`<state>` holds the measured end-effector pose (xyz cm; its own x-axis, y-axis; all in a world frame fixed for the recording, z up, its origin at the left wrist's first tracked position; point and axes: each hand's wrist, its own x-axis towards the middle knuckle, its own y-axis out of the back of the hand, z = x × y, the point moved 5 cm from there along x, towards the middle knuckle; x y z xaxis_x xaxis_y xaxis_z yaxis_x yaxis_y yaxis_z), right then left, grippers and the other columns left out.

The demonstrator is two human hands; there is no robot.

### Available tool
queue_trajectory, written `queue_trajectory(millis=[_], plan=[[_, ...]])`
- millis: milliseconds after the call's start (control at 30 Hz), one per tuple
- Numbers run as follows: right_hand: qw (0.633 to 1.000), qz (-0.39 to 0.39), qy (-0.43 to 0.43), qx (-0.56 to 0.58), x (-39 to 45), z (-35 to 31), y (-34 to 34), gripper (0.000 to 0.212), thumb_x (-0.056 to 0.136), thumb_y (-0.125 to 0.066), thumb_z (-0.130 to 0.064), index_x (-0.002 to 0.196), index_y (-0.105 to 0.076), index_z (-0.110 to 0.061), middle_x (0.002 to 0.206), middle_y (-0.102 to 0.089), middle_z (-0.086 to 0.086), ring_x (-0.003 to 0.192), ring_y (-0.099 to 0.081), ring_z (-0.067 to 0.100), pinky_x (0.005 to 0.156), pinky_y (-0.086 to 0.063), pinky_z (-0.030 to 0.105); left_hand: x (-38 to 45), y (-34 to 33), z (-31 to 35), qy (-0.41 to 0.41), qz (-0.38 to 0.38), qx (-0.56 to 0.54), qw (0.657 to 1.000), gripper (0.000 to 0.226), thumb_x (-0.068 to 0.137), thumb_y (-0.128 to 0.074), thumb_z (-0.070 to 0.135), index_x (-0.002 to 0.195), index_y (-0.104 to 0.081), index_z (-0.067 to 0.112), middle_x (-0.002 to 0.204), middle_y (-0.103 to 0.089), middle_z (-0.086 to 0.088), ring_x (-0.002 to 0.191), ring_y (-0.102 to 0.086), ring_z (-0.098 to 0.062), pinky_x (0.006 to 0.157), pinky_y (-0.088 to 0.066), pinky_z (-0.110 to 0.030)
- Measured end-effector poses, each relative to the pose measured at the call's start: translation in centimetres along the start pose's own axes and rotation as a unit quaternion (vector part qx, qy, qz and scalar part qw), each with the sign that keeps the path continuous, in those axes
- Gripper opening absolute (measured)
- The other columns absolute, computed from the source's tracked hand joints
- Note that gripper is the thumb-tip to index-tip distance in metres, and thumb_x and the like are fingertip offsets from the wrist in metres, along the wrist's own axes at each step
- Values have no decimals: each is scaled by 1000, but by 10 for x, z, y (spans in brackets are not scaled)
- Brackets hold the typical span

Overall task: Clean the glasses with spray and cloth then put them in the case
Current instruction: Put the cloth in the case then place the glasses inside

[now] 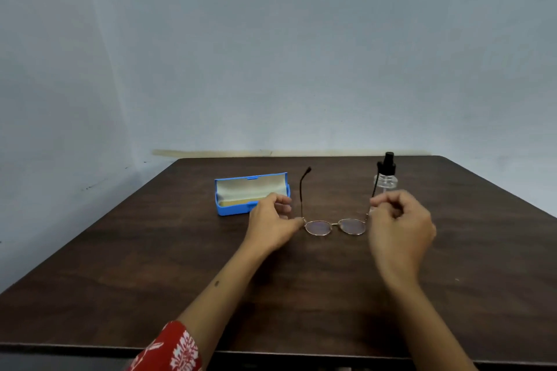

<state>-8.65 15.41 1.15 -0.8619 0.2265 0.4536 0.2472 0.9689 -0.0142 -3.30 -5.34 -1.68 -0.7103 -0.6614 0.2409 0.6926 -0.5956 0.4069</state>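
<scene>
Glasses (334, 224) unfolded mid-tabletop (150, 250), left hand (272, 221) pinching the left hinge, right hand (398, 223) pinching the right temple, open blue case (238, 208) just left, spray bottle (386, 173) behind the right hand

I see a dark, matt wood-grain table (150, 280); on it thin gold metal glasses (334, 225), left of them a smooth blue plastic case (238, 210) with pale cloth-like lining, right a clear glossy bottle (386, 181).
</scene>
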Motion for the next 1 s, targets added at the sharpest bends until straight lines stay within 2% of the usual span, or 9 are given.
queue_trajectory(millis=[100,200,367,467,567,700,733,867,1000], plan=[[988,-88,-76,-100,24,33,-3,17,82,-57,-7,95,-62,-16,97,-68,5,91,-58,22,78,-41,29,1,-10,0,-1,8,26,1000,35,65,-83,16,91,-60,18,91,-64,2,78,-60,-12,68,-45,-17],[964,-181,-116,-155,39,55,-19,35,81,-61,-8,116,-59,-9,114,-65,8,113,-54,27,92,-40,31,1,-18,-2,-1,-5,56,998,38,64,-85,17,95,-63,14,93,-66,0,83,-63,-13,75,-48,-20],[941,-252,-125,-187,47,68,-37,21,79,-65,-6,99,-67,-14,102,-69,13,102,-62,31,93,-49,41,2,-20,-3,-47,17,55,997,19,73,-78,12,89,-69,10,86,-71,-3,74,-64,-9,70,-48,-15],[946,-246,-104,-187,51,66,-38,8,81,-67,-9,85,-68,-16,94,-70,18,98,-64,32,92,-50,41,3,-18,-2,-74,25,67,995,5,79,-72,8,84,-70,9,83,-74,-8,76,-66,-13,78,-53,-26],[947,-253,-70,-184,55,67,-37,11,82,-66,-7,74,-65,-14,86,-71,18,91,-66,31,90,-51,40,3,-17,-2,-98,15,76,992,9,83,-66,6,91,-72,6,84,-74,-9,79,-69,-20,85,-54,-37],[936,-304,-36,-175,61,67,-38,19,83,-61,0,69,-59,-11,63,-65,11,46,-59,6,55,-48,10,2,-20,7,-159,-25,179,971,24,90,-58,8,112,-68,5,100,-73,-10,96,-67,-19,94,-50,-33],[932,-320,-37,-166,62,67,-39,19,84,-59,2,69,-58,-10,64,-64,11,43,-56,5,50,-47,9,2,-22,10,-165,-45,206,964,26,91,-56,9,116,-66,6,105,-72,-10,100,-65,-19,95,-48,-32],[913,-376,-45,-150,67,69,-43,25,86,-52,8,71,-54,-12,80,-69,11,64,-63,15,58,-56,21,2,-32,18,-191,-120,340,913,30,93,-47,6,117,-66,11,107,-66,-10,101,-60,-25,88,-49,-35],[896,-416,-37,-155,70,73,-46,30,85,-47,12,72,-54,-14,84,-72,8,70,-65,12,55,-52,18,-1,-33,22,-215,-144,398,880,26,92,-47,6,108,-67,11,102,-62,-10,95,-59,-25,81,-50,-36]])
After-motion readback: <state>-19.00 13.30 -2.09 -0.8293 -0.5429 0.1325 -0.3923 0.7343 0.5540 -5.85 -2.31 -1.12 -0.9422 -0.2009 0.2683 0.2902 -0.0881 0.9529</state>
